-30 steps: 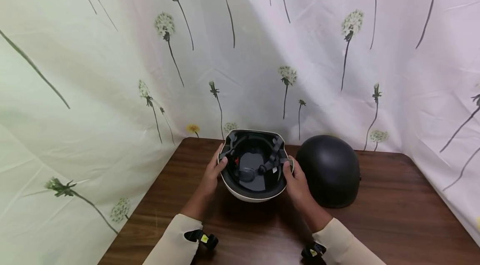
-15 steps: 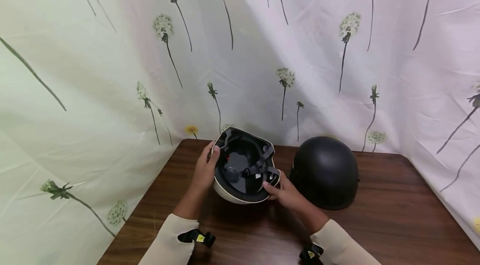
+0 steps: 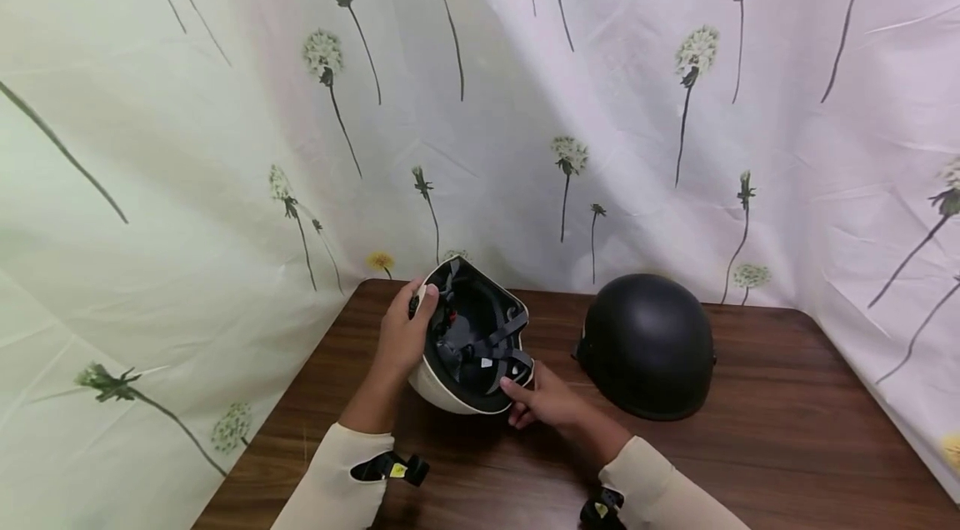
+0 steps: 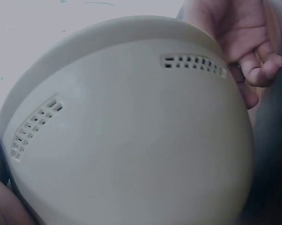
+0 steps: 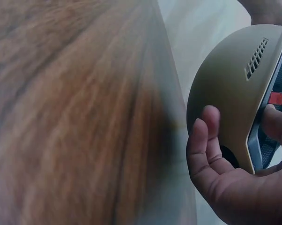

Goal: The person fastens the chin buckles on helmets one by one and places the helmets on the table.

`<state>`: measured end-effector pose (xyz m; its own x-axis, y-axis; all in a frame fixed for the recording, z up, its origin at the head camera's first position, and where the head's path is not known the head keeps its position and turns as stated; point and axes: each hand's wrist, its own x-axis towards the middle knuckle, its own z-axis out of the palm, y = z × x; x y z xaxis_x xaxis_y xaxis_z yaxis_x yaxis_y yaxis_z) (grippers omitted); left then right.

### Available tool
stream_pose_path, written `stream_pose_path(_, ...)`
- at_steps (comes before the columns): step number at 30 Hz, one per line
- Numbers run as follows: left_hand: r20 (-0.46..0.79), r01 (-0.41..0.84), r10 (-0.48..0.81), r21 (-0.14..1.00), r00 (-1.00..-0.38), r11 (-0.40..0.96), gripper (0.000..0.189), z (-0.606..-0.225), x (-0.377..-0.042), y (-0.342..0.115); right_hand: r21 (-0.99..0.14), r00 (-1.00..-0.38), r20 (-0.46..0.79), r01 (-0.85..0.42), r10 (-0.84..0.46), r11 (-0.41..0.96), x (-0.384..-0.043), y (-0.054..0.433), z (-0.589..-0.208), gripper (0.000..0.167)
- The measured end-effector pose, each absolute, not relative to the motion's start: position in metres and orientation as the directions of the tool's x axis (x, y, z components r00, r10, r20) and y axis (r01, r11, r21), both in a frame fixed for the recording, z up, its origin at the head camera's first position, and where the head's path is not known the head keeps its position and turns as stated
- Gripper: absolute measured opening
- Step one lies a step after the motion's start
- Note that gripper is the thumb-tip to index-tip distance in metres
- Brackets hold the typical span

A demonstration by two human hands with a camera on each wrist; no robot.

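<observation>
A cream helmet [image 3: 438, 387] is held tilted above the table, its dark padded inside and grey straps [image 3: 498, 338] facing up. My left hand [image 3: 401, 334] grips its left rim, thumb over the edge. At the lower right rim, my right hand [image 3: 553, 403] pinches the edge, thumb inside and fingers outside. The left wrist view is filled by the smooth outer shell [image 4: 131, 131] with two vent grilles. In the right wrist view, a red buckle part [image 5: 276, 98] shows inside the shell, near the right thumb.
A black helmet [image 3: 648, 347] rests dome up on the wooden table [image 3: 795, 397], to the right of the hands. Behind the table hangs a white curtain [image 3: 510, 138] printed with dandelions. Both wrists carry small black cameras [image 3: 397, 467].
The cream helmet has turned clockwise and shifted left, its right side swinging down towards me. My right hand has moved down and left with the rim. The black helmet stays in place.
</observation>
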<state>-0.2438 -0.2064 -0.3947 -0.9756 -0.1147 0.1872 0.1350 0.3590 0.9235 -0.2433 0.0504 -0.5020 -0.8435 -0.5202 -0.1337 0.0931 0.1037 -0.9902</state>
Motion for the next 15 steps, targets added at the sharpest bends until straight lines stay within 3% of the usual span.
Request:
stream_pose_path(8,0.147,0.094,-0.117,0.923,-0.982,0.372,0.07,-0.3985,-0.2435,-0.2096,-0.991,-0.859,-0.117,0.069,-0.498,0.113,-0.2428,0.0437,-0.5095,0.039)
stream_pose_path(15,0.182,0.12,-0.109,0.897,-0.977,0.426,0.08,-0.4019,-0.2453,-0.2112,-0.969,-0.887,-0.127,0.015,-0.444,0.248,-0.2442,0.0472,-0.5067,0.047)
